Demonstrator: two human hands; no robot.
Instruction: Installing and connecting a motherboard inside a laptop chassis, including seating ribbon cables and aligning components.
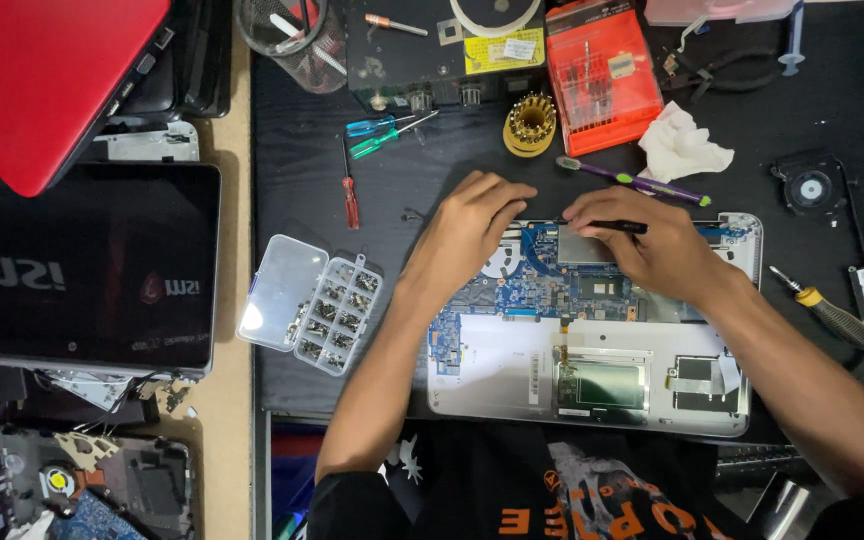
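— Nearest us, what is lying under the arms?
— Opened silver laptop base (492, 385), its blue circuit board (552, 290) showing. Right hand (652, 245) is pinching a slim black tool (620, 227), tip pointing left over the board's top edge.
— And the other?
— Left hand (467, 230) is pressing down just left of that tip, fingers together, holding nothing.
— Anything nearby?
— Purple-handled brush (637, 182) is lying just above the pinch; clear plastic screw box (312, 305) is sitting well left.
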